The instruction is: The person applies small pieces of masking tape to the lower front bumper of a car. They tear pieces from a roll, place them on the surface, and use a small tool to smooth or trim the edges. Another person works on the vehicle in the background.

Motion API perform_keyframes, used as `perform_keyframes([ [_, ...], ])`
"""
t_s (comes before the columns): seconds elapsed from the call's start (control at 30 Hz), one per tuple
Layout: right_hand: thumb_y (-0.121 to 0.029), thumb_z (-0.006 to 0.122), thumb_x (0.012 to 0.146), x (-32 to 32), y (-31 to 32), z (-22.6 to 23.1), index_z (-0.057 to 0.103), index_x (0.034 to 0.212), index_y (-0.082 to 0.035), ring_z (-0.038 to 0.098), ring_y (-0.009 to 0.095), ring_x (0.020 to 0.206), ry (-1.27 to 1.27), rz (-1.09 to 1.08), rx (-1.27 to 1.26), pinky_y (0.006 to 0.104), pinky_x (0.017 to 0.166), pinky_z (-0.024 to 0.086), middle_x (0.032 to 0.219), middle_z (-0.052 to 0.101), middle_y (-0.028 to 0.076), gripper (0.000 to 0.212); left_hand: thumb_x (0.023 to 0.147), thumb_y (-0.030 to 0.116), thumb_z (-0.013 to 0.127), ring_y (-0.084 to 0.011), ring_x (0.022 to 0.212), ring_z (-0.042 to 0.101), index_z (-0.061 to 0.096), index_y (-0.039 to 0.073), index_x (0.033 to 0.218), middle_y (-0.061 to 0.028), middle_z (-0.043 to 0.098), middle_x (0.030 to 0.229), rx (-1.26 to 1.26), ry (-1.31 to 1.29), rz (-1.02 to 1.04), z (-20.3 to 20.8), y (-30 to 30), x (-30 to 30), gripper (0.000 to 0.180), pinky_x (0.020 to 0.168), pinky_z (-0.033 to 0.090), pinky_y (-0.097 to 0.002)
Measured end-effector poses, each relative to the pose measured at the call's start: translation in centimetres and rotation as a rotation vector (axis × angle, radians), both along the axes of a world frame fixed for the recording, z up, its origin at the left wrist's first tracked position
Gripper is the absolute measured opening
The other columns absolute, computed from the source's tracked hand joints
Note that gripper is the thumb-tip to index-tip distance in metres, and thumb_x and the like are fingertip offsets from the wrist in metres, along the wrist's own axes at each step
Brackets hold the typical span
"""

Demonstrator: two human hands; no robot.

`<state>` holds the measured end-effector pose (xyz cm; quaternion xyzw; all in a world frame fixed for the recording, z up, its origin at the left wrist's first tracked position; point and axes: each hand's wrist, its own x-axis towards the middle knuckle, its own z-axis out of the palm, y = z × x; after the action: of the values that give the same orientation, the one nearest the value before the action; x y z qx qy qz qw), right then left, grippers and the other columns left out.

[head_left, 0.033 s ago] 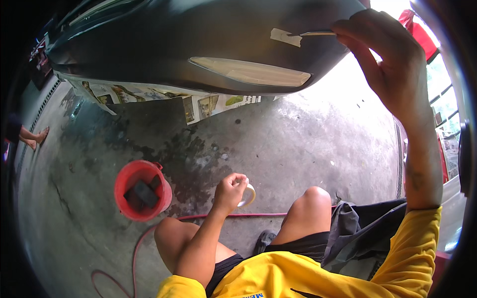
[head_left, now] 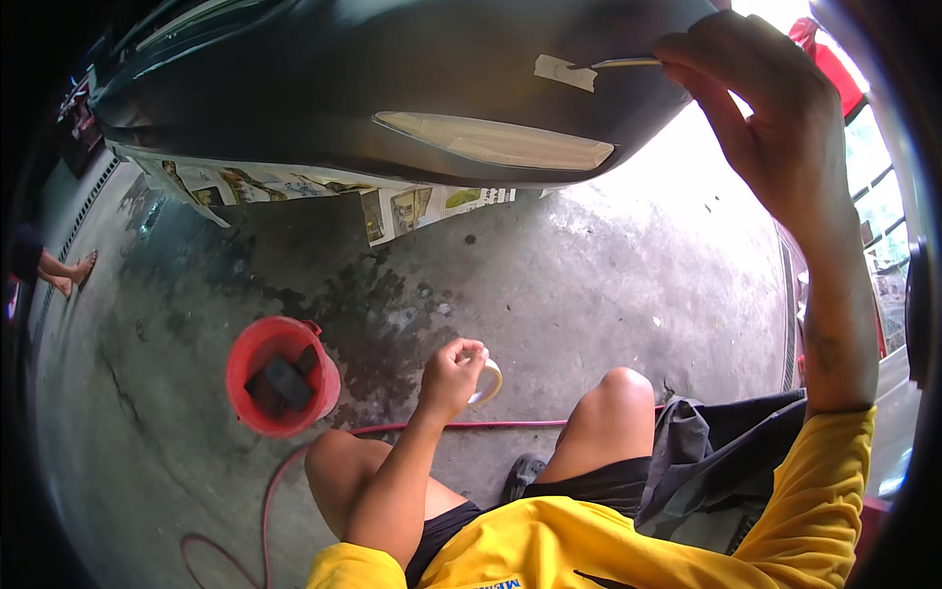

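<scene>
My right hand [head_left: 775, 118], raised at the upper right, pinches a slim pointed tool [head_left: 628, 63] that looks like a thin craft knife. Its dark tip touches a short piece of cream masking tape [head_left: 551, 69] stuck on a dark, curved vehicle body panel [head_left: 324, 69]. A faint curved line shows on that tape, beside the tip. Below it, a long lens-shaped recess [head_left: 491, 140] in the panel is covered with pale masking tape. My left hand [head_left: 453, 381] is low between my knees, its fingers closed on a roll of masking tape [head_left: 488, 381].
Newspaper [head_left: 402, 211] hangs along the panel's lower edge. On the wet-stained concrete floor stands a red bucket [head_left: 240, 378] with dark blocks inside. A red hose [head_left: 510, 425] runs behind my legs. Dark cloth [head_left: 687, 452] lies by my right knee. Another person's bare feet [head_left: 74, 273] show far left.
The tool's tip has shifted very slightly on the tape piece, and the curved line there shows more clearly. My left hand and the tape roll have moved very little.
</scene>
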<state>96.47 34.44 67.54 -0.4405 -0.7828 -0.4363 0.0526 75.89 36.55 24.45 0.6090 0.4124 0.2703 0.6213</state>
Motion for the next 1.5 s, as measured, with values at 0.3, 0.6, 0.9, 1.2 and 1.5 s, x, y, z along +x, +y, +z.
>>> perform_keyframes([
  [0.3,0.001,0.079,0.088,-2.0,1.2,1.1,0.076,0.107,-0.004,0.071,0.025,0.082,-0.083,0.046,-0.029,0.0341,0.072,0.057,0.098,0.075,0.008,0.02,0.098,0.019,0.074,-0.0033,0.065,0.046,0.074,0.001,0.115,0.0075,0.051,0.071,-0.083,-0.025,0.031,0.1,1.1,-1.2,0.025,0.062,0.041,-0.0248],
  [0.6,0.0,0.079,0.088,-2.3,1.2,1.3,0.076,0.107,-0.005,0.072,0.025,0.082,-0.099,0.05,-0.034,0.034,0.072,0.057,0.098,0.075,0.008,0.019,0.097,0.019,0.074,-0.0037,0.066,0.048,0.072,0.002,0.118,0.0066,0.052,0.071,-0.079,-0.031,0.04,0.3,1.0,-0.9,0.028,0.062,0.041,-0.025],
  [0.9,-0.001,0.079,0.088,-2.9,1.3,1.6,0.076,0.106,-0.005,0.072,0.024,0.082,-0.108,0.064,-0.032,0.0339,0.071,0.057,0.097,0.075,0.007,0.019,0.097,0.02,0.074,-0.0038,0.066,0.049,0.071,0.001,0.12,0.0061,0.053,0.071,-0.061,-0.039,0.041,0.4,1.0,-1.2,0.03,0.062,0.042,-0.0251],
  [1.2,-0.002,0.08,0.088,-3.2,1.5,1.7,0.077,0.106,-0.006,0.072,0.024,0.082,-0.105,0.073,-0.031,0.0338,0.071,0.057,0.097,0.075,0.007,0.019,0.095,0.025,0.075,-0.009,0.068,0.054,0.07,0.002,0.122,0.0024,0.054,0.073,-0.058,-0.027,0.041,-0.2,1.2,-1.4,0.036,0.065,0.046,-0.0293],
  [1.5,-0.002,0.08,0.088,-3.4,1.4,1.8,0.077,0.106,-0.006,0.072,0.024,0.081,-0.105,0.085,-0.026,0.0337,0.071,0.057,0.096,0.075,0.006,0.018,0.094,0.029,0.076,-0.0122,0.071,0.057,0.069,0.003,0.126,-0.0005,0.057,0.076,-0.062,-0.024,0.037,-0.5,1.3,-1.4,0.042,0.068,0.049,-0.0315],
])
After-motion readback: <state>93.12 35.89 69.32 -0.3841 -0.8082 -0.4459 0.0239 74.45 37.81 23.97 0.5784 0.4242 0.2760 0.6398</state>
